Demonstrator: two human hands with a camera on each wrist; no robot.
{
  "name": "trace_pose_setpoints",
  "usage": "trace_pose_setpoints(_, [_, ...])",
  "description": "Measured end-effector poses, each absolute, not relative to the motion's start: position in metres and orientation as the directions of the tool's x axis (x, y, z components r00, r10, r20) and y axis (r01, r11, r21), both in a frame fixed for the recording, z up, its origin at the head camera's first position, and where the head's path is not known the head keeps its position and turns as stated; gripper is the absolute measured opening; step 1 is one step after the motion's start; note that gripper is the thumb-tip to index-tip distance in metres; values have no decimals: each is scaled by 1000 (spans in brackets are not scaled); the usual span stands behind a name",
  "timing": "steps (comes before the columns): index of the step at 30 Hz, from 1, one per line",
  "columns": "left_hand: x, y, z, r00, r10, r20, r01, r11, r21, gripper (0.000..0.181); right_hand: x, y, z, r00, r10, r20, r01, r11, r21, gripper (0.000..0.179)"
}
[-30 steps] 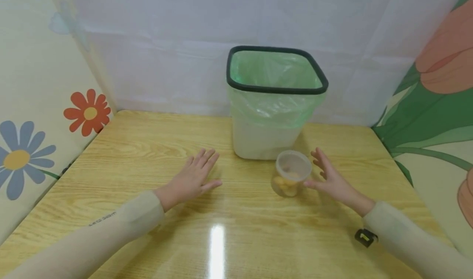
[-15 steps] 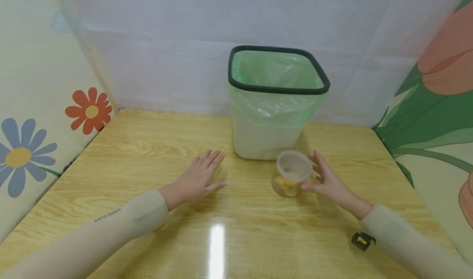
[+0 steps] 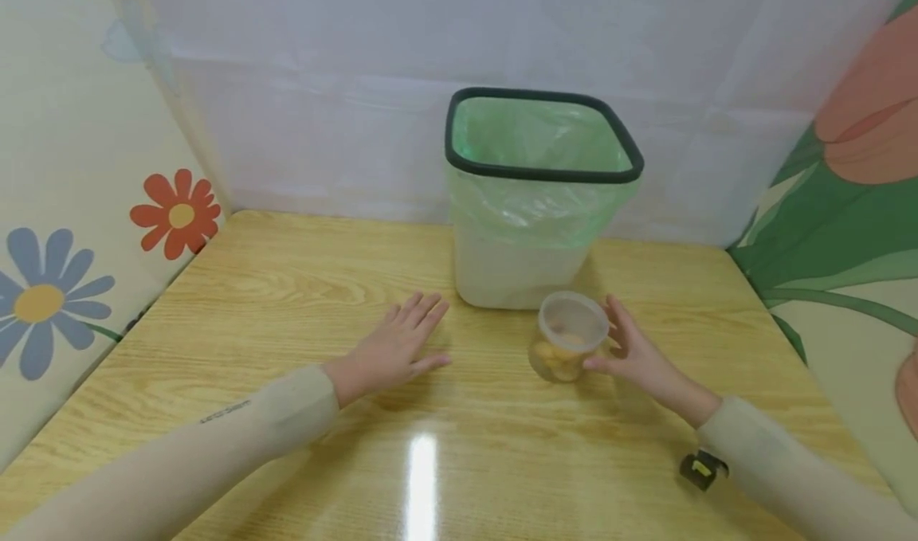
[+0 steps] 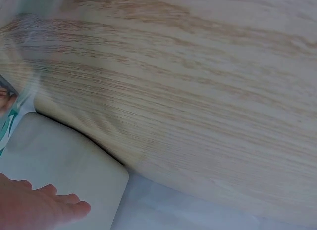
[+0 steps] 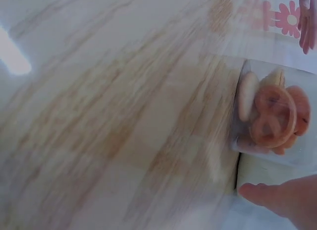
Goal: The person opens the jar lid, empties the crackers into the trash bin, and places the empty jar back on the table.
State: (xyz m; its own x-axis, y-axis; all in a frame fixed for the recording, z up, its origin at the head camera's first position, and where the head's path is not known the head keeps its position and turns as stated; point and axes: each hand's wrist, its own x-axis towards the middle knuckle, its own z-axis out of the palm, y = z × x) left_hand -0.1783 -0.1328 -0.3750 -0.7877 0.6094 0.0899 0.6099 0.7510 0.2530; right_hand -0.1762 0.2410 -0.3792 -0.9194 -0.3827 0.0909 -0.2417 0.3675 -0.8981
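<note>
Eyeing the clear plastic tub (image 3: 570,334) of pretzel-like snacks (image 5: 270,121), upright on the surface (image 3: 308,278), right in front of the green-lined trash bin (image 3: 509,278)! I've got the right hand (image 3: 641,362) curved wide at its right side; whether it touches, I can't tell. Farther left, the left hand (image 3: 390,351) lies outstretched, palm down, holding nothing.

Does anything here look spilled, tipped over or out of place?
Nothing looks spilled or tipped: the clear jar stands upright, snacks inside. Only the lined trash bin seems odd, since it stands on a table rather than a floor.
</note>
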Motion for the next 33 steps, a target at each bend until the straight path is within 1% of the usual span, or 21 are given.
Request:
trace_pose_setpoints(7, [-178, -130, -373, -785, 614, 85, 613, 749, 250, 77, -179, 240, -381, -929, -365, 57, -191, 342, -920, 110])
trace_pose_setpoints(17, [-179, -125, -376, -775, 629, 61, 621, 740, 259, 78, -177, 235, -382, -929, -370, 30, -152, 307, -939, 110])
trace_pose_setpoints(21, [-179, -121, -376, -771, 634, 56, 622, 732, 278, 78, -177, 234, -381, -929, -370, 13, -134, 302, -944, 110])
trace_pose_setpoints(28, [-179, -118, -374, -766, 640, 53, 626, 727, 282, 78, -177, 233, -381, -928, -373, 2, -127, 312, -942, 111])
trace_pose_setpoints(33, [-180, -116, -374, -759, 649, 39, 631, 720, 289, 78, -178, 232, -383, -922, -387, -2, -120, 291, -949, 110])
